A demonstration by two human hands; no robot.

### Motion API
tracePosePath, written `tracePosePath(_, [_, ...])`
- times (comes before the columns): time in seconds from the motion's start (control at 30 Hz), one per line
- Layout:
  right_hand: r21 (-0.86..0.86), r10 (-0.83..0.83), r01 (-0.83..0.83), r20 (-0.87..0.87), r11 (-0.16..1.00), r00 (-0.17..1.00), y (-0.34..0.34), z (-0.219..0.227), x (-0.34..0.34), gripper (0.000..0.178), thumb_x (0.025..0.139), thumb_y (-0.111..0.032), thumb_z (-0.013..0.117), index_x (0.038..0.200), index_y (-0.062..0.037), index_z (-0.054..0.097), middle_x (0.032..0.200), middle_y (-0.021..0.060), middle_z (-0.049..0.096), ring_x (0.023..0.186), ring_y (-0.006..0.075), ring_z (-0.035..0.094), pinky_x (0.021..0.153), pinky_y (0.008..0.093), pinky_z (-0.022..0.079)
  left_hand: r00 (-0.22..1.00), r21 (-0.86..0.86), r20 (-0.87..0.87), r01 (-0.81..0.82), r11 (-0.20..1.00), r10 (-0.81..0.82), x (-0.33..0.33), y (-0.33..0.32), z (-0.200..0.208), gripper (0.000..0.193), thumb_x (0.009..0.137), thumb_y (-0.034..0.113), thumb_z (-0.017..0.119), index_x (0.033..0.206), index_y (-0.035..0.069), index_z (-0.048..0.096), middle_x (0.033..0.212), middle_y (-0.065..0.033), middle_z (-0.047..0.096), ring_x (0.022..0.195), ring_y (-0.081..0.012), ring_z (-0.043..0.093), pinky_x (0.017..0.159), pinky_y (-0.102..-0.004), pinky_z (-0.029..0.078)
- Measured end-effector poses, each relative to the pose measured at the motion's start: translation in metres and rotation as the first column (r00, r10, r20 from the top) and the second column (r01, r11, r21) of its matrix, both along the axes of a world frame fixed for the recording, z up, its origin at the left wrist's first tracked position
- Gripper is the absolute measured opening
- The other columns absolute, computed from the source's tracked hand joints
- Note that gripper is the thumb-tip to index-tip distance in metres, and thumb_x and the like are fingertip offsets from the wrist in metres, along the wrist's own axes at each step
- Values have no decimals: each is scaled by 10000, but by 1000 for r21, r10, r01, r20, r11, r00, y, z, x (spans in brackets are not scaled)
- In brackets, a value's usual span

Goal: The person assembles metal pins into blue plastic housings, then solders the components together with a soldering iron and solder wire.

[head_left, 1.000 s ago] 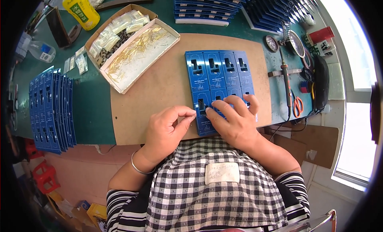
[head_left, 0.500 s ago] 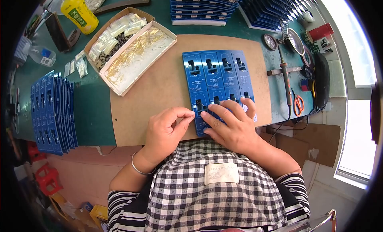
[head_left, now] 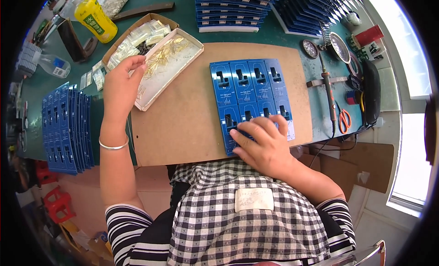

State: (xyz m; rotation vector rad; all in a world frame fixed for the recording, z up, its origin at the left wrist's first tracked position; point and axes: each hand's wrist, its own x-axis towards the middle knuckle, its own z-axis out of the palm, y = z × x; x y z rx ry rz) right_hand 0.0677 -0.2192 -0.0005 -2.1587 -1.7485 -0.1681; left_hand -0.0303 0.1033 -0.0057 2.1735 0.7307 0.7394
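Observation:
A blue circuit board panel (head_left: 237, 93) with several rows of black cut-outs lies flat on the brown board. Spread over its lower part is my right hand (head_left: 267, 145), open, fingertips touching the panel. My left hand (head_left: 123, 85) hovers at the long white tray (head_left: 180, 57), which holds many thin gold-coloured metal pins (head_left: 161, 59). Thumb and forefinger of that hand are pinched together over the pins; whatever is between them is too small to make out.
The brown board (head_left: 183, 124) covers the front of the green table. Racks of blue boards (head_left: 231, 12) stand at the back, with more panels (head_left: 66, 128) at left. A soldering iron (head_left: 328, 96) and orange-handled scissors (head_left: 344, 118) lie right. A yellow bottle (head_left: 97, 20) stands back left.
My left hand has moved from the panel's left edge up and left to the tray of pins. My right hand stays on the panel.

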Motion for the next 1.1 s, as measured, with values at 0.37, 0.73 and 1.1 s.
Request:
tracePosePath(0.37, [237, -112, 198, -334, 951, 936, -31, 2, 47, 361, 799, -135, 702, 1153, -70, 664, 1042, 91, 625, 957, 262, 571, 879, 384, 406, 998, 148, -55, 40, 988, -32, 14, 6, -5, 346, 979, 166, 474, 1310, 66, 491, 1034, -87, 714, 774, -153, 630, 705, -271, 481])
tracePosePath(0.73, [117, 708, 923, -678, 367, -196, -95, -38, 123, 442, 1019, -350, 453, 1321, -28, 448, 1226, 146, 594, 885, 207, 636, 741, 293, 555, 935, -194, 99, 355, 915, -342, -11, -110, 22, 133, 921, 12, 588, 976, 33, 708, 877, -82, 690, 694, -111, 635, 590, -215, 455])
tracePosePath(1.1, [467, 626, 865, -734, 184, 264, -51, -20, 98, 202, 988, -270, 531, 1117, -116, 527, 960, 113, 670, 656, 164, 602, 576, 275, 509, 874, -502, 122, 463, 730, -470, -3, -156, 19, 202, 994, 37, 470, 1183, -4, 412, 915, -134, 656, 875, -147, 639, 784, -276, 505])
